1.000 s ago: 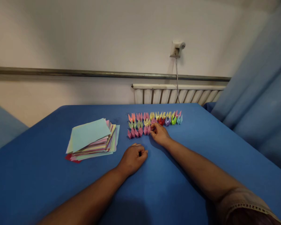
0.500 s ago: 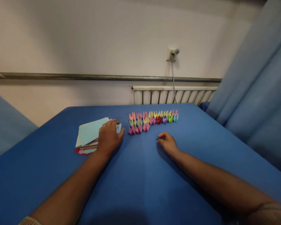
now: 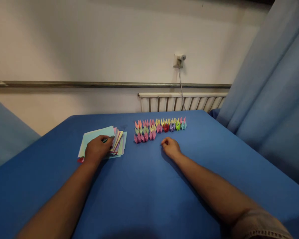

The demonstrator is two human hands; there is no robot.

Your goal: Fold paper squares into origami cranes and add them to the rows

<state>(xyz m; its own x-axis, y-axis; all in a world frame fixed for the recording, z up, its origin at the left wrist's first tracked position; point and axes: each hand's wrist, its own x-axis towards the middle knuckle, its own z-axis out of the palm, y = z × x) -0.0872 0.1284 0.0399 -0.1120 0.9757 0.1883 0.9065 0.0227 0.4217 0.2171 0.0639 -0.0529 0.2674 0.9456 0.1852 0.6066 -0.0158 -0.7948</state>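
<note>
Left hand palm down, half curled; right hand loosely curled, well apart.

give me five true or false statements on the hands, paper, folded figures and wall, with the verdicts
1. The left hand is at the paper stack. True.
2. The right hand is touching the paper stack. False: it is apart from the stack, on the near side of the rows of folded figures.
3. The red figure stands between a pink figure and a purple figure. True.
4. The row of figures nearest the person is all green. False: the figures in it are pink.
5. The wall socket is above the metal rail. True.
</note>
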